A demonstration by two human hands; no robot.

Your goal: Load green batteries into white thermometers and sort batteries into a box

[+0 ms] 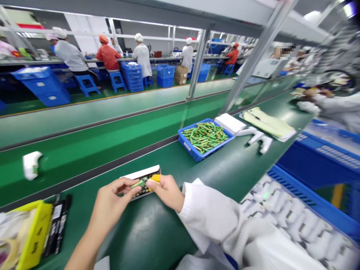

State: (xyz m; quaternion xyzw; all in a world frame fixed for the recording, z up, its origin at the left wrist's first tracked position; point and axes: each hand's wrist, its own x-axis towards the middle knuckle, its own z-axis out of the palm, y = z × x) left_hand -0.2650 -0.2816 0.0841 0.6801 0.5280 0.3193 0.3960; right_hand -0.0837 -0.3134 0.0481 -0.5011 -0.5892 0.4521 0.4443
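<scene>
My left hand (115, 197) pinches slim green batteries (140, 183) between thumb and fingers; I cannot tell how many. My right hand (167, 191) is closed on a small yellow object (155, 178), close against the batteries' right ends. Its kind is not clear, as the fingers cover part of it. Under both hands lies a small white open box (142, 172) with rows of small round ends inside, partly hidden by the hands. Beyond my right hand, a blue tray (194, 154) holds a heap of green batteries (206, 137) with gold-coloured ends.
White gun-shaped housings (266, 144) lie near papers (270, 123) on the right. Another housing (30, 165) rests on the green belt (84, 155). A yellow bin (35, 240) and black markers (59, 225) are at left. Many housings (292, 213) fill a lower-right crate. Co-workers sit beyond.
</scene>
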